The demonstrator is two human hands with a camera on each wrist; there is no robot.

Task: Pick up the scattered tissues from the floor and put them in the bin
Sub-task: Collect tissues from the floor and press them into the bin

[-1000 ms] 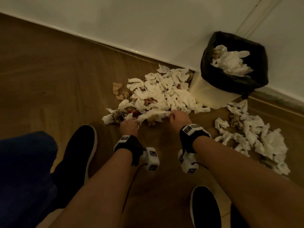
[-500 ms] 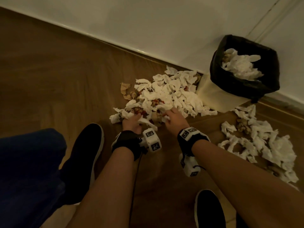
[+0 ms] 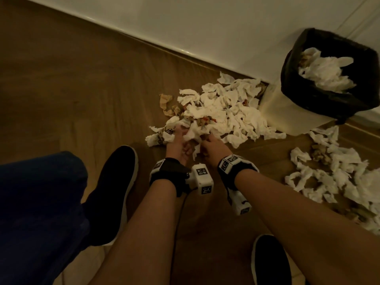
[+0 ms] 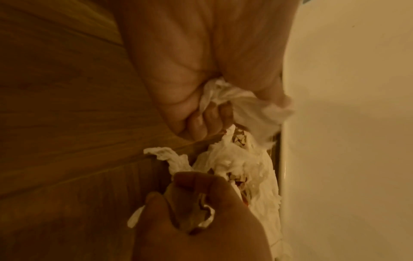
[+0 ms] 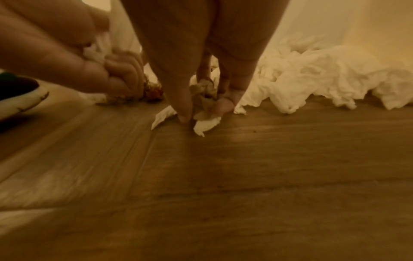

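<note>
A heap of crumpled white tissues [image 3: 230, 112] with some brown and red scraps lies on the wood floor by the wall. At its near edge my left hand [image 3: 180, 138] grips a white tissue [image 4: 236, 102] in curled fingers. Right beside it, my right hand [image 3: 205, 146] pinches a crumpled wad of tissues [image 5: 204, 98] between thumb and fingers, low against the floor. The bin [image 3: 287, 64], cream with a black liner, stands against the wall to the right and holds white tissues [image 3: 324, 73].
A second spread of tissues [image 3: 337, 177] lies on the floor right of my right arm, below the bin. My black shoes [image 3: 115, 192] [image 3: 269, 262] stand near both arms. A white skirting runs along the wall [image 3: 205, 27]. Bare floor stretches left [image 3: 72, 89].
Both hands have drawn closer together at the near edge of the heap, and their fingers have curled onto tissues. The view has shifted slightly left.
</note>
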